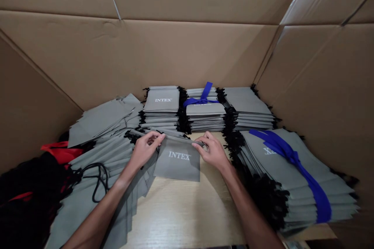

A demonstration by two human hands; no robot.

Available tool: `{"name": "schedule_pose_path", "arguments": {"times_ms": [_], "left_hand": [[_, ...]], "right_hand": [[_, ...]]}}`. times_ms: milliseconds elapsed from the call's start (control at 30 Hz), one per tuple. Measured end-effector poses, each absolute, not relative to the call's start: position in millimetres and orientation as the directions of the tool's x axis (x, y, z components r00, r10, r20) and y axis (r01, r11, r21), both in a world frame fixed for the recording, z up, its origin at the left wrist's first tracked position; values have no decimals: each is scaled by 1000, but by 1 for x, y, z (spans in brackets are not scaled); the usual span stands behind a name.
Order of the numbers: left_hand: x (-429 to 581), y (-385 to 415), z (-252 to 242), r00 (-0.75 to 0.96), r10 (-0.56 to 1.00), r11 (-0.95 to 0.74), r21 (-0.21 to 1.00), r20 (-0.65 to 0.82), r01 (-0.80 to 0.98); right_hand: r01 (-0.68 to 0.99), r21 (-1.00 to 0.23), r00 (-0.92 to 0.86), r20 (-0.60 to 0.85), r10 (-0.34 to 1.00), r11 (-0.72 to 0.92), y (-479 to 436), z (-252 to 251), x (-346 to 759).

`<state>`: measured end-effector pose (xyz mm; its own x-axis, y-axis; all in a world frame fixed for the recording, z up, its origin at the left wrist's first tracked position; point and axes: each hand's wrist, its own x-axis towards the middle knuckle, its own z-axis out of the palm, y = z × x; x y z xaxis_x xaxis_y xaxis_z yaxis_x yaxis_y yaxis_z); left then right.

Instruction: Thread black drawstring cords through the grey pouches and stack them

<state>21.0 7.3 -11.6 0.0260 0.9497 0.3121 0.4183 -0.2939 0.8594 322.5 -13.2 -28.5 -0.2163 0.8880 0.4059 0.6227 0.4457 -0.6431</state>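
A flat grey drawstring pouch (178, 161) printed INTEX lies on the pale wooden board (187, 214) in the middle. My left hand (145, 148) pinches its top left corner. My right hand (212, 150) pinches its top right corner. Both hands hold the pouch's upper edge, which rests against the stacks behind it.
Stacks of grey pouches (162, 109) with black cords stand behind; one bundle is tied with a blue ribbon (203, 97). A large ribbon-tied bundle (295, 175) lies right, loose pouches (102, 155) left, red and black fabric (37, 179) far left. Cardboard walls (187, 54) enclose everything.
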Motion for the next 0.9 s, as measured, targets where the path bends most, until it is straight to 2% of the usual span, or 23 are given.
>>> {"name": "schedule_pose_path", "arguments": {"times_ms": [400, 633, 900], "left_hand": [[15, 13, -11, 36, 956, -286, 898, 291, 334], [12, 13, -9, 57, 991, -131, 963, 121, 237], [14, 8, -3, -2, 997, -81, 979, 83, 188]], "right_hand": [[642, -638, -193, 401, 895, 425, -13, -29, 323], [669, -605, -207, 406, 890, 432, -15, -27, 322], [647, -616, -225, 410, 884, 450, -18, -25, 319]]}}
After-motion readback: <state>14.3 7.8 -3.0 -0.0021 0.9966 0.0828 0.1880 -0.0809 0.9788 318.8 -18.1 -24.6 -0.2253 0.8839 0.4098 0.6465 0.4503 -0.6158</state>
